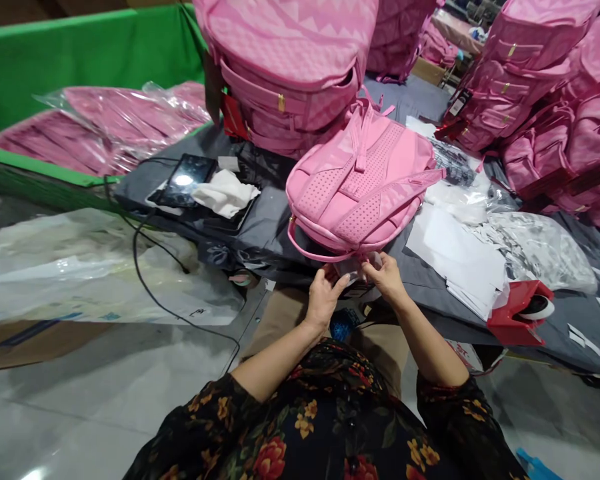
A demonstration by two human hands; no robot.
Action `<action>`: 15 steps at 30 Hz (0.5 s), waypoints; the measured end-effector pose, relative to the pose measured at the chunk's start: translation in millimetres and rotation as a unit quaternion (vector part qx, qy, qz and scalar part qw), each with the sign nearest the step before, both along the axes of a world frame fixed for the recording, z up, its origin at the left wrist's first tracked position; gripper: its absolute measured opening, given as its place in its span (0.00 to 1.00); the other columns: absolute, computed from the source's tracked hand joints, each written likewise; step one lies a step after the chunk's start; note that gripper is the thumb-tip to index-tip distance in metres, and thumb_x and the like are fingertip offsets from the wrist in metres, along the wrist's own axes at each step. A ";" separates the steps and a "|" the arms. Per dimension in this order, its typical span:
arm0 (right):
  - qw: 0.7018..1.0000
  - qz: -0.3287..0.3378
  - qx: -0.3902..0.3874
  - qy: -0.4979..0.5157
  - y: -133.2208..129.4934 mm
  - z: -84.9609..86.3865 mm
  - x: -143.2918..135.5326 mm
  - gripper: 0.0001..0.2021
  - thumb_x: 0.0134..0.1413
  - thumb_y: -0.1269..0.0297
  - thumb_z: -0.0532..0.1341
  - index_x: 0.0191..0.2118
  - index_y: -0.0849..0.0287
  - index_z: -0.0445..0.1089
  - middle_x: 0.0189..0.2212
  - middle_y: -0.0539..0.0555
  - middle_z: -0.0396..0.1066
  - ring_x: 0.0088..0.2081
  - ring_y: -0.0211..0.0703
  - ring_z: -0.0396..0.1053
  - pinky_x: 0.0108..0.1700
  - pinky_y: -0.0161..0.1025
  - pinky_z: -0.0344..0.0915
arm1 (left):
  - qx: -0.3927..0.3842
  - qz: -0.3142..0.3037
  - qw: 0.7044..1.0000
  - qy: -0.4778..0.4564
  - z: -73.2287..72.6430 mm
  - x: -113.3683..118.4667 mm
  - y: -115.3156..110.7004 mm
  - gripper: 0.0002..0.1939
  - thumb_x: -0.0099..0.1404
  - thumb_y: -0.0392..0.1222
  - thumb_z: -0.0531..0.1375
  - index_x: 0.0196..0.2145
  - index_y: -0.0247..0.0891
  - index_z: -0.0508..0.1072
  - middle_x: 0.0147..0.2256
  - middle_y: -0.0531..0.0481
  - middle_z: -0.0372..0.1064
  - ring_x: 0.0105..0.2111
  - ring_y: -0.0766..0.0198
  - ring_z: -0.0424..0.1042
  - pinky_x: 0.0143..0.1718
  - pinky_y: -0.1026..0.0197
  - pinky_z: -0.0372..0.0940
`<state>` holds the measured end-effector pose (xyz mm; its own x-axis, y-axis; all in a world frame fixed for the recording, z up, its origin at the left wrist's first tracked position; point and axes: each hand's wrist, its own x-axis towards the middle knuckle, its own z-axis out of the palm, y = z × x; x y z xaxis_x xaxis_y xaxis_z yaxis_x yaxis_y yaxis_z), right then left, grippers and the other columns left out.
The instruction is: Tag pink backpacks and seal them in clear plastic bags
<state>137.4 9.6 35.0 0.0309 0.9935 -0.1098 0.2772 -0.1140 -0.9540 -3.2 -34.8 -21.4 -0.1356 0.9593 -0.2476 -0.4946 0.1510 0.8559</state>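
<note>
A pink backpack [365,180] lies on the dark-covered table, its padded back panel and shoulder straps facing up. Its looped handle [320,255] hangs at the near edge. Just below that edge, a small piece of clear plastic [351,269] is stretched between my two hands. My left hand [324,297] pinches one side of it with thumb and fingers. On the other side, my right hand [387,279] is closed at the plastic, close under the backpack's edge. Exactly what lies between the right fingertips is partly hidden.
Stacked pink backpacks [290,67] stand behind, with more at right [525,87]. A tablet [187,180] and white cloth [226,193] lie left. White paper sheets [455,257] and a red tape dispenser [520,312] sit right. A green bin [95,47] holds bagged pink pieces; a black cable [155,300] hangs down.
</note>
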 end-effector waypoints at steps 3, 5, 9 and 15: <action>1.000 0.015 -0.003 -0.013 -3.5 3.1 1.8 0.17 0.41 0.51 0.63 0.34 0.58 0.68 0.27 0.49 0.68 0.27 0.37 0.61 0.32 0.35 0.62 | -0.038 -0.010 0.990 -0.133 9.9 12.3 14.8 0.27 0.47 0.49 0.76 0.41 0.34 0.75 0.42 0.42 0.80 0.43 0.57 0.79 0.53 0.51 0.71; 0.999 0.040 0.000 -0.032 -5.1 5.2 8.0 0.18 0.45 0.49 0.64 0.35 0.59 0.68 0.27 0.49 0.68 0.28 0.38 0.61 0.32 0.36 0.62 | -0.082 0.005 0.983 -0.164 12.7 19.3 21.7 0.24 0.44 0.47 0.75 0.37 0.34 0.76 0.34 0.44 0.80 0.38 0.55 0.80 0.47 0.50 0.74; 0.985 0.094 0.057 -0.131 -4.0 11.1 30.5 0.21 0.59 0.43 0.58 0.30 0.58 0.67 0.24 0.50 0.64 0.28 0.40 0.61 0.34 0.36 0.61 | -0.149 0.039 0.976 -0.156 8.0 25.7 26.2 0.22 0.42 0.45 0.74 0.35 0.34 0.76 0.28 0.49 0.77 0.31 0.56 0.79 0.38 0.52 0.75; 0.912 0.059 0.234 -0.332 -4.2 16.1 38.2 0.12 0.66 0.59 0.57 0.36 0.57 0.75 0.32 0.56 0.74 0.33 0.43 0.69 0.38 0.37 0.64 | -0.176 0.009 0.972 -0.155 6.0 28.8 37.8 0.16 0.43 0.41 0.74 0.27 0.36 0.73 0.25 0.51 0.74 0.25 0.64 0.73 0.31 0.60 0.71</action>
<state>175.6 5.4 51.1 -0.1742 0.9274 0.3311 0.7949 0.3309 -0.5086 25.6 3.0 -15.5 -0.0181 0.8053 -0.5925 -0.7255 0.3972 0.5621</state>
